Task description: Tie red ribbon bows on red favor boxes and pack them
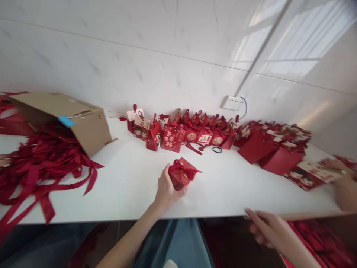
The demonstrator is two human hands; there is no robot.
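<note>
1. The small red gift box (177, 180) is held over the white table (220, 197), its sides wrapped by the left hand's (167, 189) thumb and fingers.
2. Looks like thin card, so probably light, stiffish and easily dented. Best gripped low on the sides, tbh, with the soft, likely slippery ribbon bow (184, 169) left unsquashed.
3. The right hand (266, 226) is kept well apart, by the table edge; whether anything's pinched can't be told, too blurry.
4. Some red stuff can be seen inside the cardboard box (93, 130), with loose ribbons (60, 163) heaped at its open side.
</note>
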